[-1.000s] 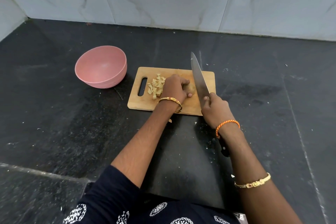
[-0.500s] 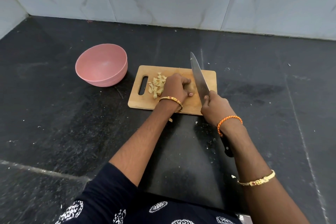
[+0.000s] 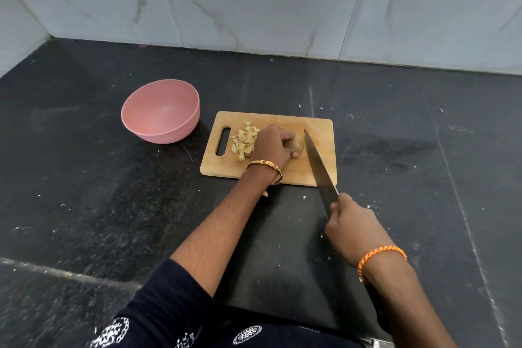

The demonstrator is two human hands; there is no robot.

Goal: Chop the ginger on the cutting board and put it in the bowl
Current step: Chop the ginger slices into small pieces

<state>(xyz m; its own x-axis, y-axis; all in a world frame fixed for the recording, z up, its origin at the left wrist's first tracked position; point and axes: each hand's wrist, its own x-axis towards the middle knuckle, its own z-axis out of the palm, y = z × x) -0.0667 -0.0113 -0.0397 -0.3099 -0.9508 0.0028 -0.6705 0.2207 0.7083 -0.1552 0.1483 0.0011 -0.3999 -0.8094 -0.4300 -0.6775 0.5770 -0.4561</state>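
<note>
The left hand (image 3: pixel 269 147) gripped the ginger piece (image 3: pixel 297 144) on the cutting board (image 3: pixel 310 127) (chopped bits (image 3: pixel 245 140) beside it) while the right hand (image 3: pixel 353 227) clasped the knife (image 3: pixel 319 162).

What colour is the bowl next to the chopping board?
The bowl is pink, inside and out. The head view shows it clearly.

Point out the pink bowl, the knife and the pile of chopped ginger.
pink bowl (image 3: pixel 180 129): head view, outer wall near the front.
knife (image 3: pixel 317 162): head view, middle of the blade.
chopped ginger (image 3: pixel 244 141): head view, centre of the pile.
</note>
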